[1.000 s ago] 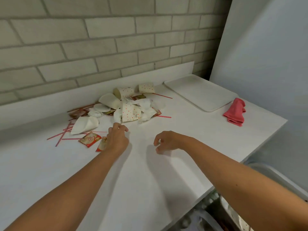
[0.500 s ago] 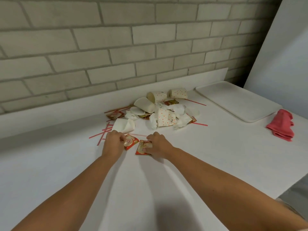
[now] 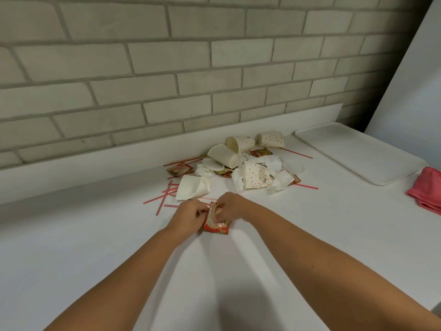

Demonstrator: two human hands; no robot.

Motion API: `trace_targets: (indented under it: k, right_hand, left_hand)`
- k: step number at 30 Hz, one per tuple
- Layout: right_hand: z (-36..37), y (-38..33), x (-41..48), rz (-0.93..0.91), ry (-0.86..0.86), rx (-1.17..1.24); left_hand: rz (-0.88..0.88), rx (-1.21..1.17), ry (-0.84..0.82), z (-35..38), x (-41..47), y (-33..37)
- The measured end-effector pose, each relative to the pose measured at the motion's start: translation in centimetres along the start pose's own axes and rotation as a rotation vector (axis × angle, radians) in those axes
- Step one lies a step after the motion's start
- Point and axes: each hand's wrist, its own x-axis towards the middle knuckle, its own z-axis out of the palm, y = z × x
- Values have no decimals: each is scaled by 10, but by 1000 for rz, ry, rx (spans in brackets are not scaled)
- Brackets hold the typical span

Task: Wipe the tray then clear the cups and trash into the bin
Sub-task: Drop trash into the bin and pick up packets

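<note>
Both hands meet at the near edge of the trash pile on the white counter [image 3: 95, 247]. My left hand [image 3: 188, 216] and my right hand [image 3: 230, 206] pinch red sauce packets [image 3: 216, 225] held together between them. Behind them lies a flattened white cup [image 3: 193, 187], several red-striped straws [image 3: 164, 199], a dotted paper cup [image 3: 255, 175] on its side, crumpled napkins [image 3: 279, 181], two more dotted cups [image 3: 241, 143] and further packets [image 3: 180, 168]. The white tray [image 3: 358, 151] sits at the right. The bin is out of view.
A pink cloth [image 3: 427, 189] lies bunched at the right edge, just beyond the tray. A grey brick wall [image 3: 167, 68] and white backsplash close the counter's far side. A white panel [image 3: 410, 80] stands at the right.
Both hands reached to the packets near the pile, then drew together; the two packets now sit gathered between them. The view has shifted left, so the bin has left the frame.
</note>
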Motion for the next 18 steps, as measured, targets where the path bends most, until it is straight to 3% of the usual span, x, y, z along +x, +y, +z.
trace_targets:
  k: [2, 8, 12, 18]
  right_hand:
    - [11, -4, 6, -6, 36, -94]
    - [15, -3, 12, 18, -13, -33]
    - [16, 0, 10, -9, -24, 11]
    - [4, 22, -7, 34, -25, 269]
  left_hand:
    - [-52, -46, 36, -3, 9, 1]
    - [-256, -48, 452, -23, 43, -10]
    - [-565, 99, 267, -25, 60, -14]
    - [-692, 50, 156, -19, 64, -17]
